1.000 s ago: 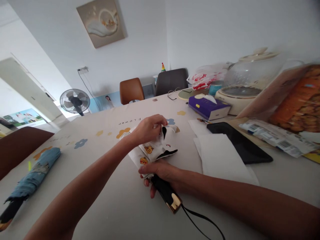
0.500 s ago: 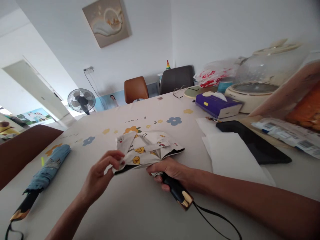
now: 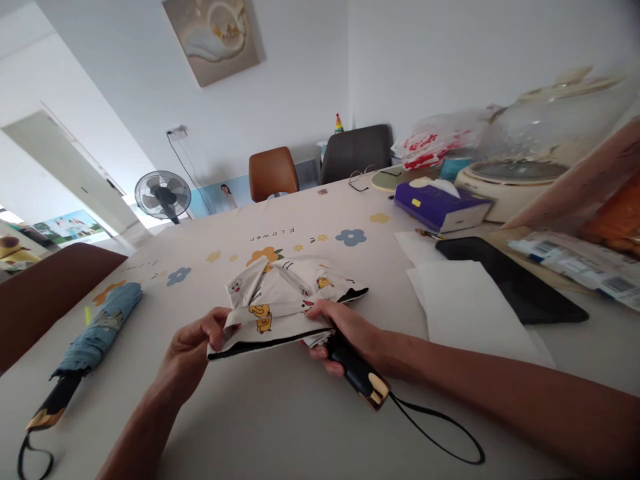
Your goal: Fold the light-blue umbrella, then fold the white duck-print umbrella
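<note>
While my right hand (image 3: 345,333) clamps the white cartoon umbrella (image 3: 280,303) by its black handle (image 3: 357,373) low over the bench (image 3: 280,427), my left hand (image 3: 193,343) pinches a canopy edge (folds loose, strap unfastened), so I judge the tidying barely half done.

A: Which lettering is legible?
B: The word "FLOWER" on the tablecloth (image 3: 350,413), printed beside its flower motifs (image 3: 351,237) and seen upside down.
A: And the packets (image 3: 583,267) at right?
B: Barcoded labels, too blurred to read.
</note>
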Demonstrator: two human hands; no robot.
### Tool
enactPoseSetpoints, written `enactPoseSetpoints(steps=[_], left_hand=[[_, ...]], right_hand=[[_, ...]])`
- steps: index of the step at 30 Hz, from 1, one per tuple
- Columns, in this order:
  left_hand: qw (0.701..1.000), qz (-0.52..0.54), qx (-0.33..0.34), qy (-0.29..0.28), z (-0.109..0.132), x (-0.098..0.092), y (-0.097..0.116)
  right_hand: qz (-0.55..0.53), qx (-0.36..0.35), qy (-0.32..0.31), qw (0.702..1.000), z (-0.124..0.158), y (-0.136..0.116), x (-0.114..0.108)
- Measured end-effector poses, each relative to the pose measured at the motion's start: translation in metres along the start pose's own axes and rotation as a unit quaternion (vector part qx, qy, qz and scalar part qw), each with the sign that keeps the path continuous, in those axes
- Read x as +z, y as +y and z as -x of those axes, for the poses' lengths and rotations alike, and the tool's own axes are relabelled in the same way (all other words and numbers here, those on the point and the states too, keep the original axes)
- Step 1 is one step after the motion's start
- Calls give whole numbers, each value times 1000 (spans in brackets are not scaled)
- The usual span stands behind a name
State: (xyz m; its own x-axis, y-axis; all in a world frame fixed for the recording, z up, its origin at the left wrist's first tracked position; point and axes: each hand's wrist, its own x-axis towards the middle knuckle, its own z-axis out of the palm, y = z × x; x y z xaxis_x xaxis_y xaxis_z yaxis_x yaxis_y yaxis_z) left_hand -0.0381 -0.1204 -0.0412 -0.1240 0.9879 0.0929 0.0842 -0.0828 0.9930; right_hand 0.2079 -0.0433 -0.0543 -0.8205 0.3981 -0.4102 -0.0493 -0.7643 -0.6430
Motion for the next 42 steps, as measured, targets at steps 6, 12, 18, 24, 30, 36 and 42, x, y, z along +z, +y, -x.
enactPoseSetpoints(steps=[6, 12, 18, 24, 30, 36, 42], left_hand=[[1000, -4, 6, 29, 3, 3, 3], [991, -69, 59, -103, 12, -12, 6], [982, -154, 34, 100, 5, -21, 18], [954, -218, 12, 205, -34, 9, 14], [957, -196, 20, 214, -52, 21, 7], [981, -15, 29, 190, -54, 11, 8], [984, 36, -58, 168, -53, 5, 0]], right_hand=[[2, 9, 29, 1000, 4, -3, 5], [75, 7, 85, 994, 3, -2, 10], [178, -40, 139, 973, 0, 11, 16], [270, -38, 141, 952, -2, 20, 13], [269, -27, 149, 951, -1, 19, 14], [224, -60, 142, 962, 1, 16, 18], [247, -28, 144, 958, 2, 15, 22]])
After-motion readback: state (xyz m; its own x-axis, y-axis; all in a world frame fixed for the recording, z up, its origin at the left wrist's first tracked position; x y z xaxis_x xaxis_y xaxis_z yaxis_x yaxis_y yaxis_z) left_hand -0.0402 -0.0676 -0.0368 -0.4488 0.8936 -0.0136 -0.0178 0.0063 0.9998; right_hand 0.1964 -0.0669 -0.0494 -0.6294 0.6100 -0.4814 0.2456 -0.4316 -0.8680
